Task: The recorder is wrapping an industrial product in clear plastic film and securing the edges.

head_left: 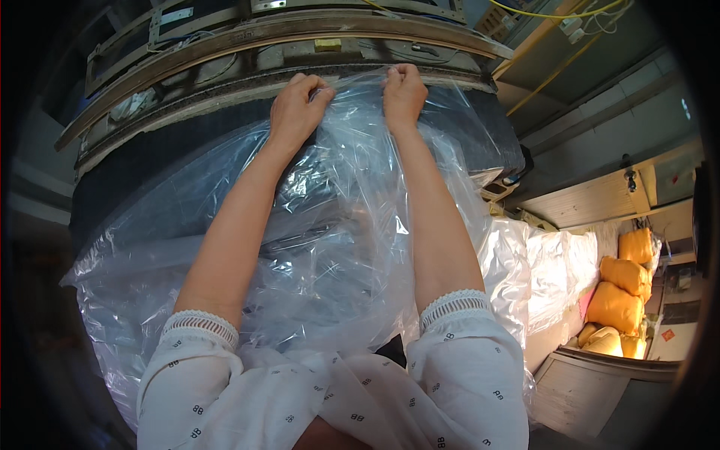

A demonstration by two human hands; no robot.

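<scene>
A large clear plastic bag (337, 247) is spread over a big dark roll of fabric (135, 176) in front of me. My left hand (296, 105) grips the bag's far edge with closed fingers. My right hand (403, 91) clutches the same edge a short way to the right. Both forearms stretch out over the crinkled plastic. The roll lies under a curved metal machine frame (247, 34).
Several full orange sacks (622, 289) are piled at the right beside more white and clear plastic (555, 270). A yellow cable (555, 71) runs across the upper right. A grey bin rim (600, 364) sits at the lower right.
</scene>
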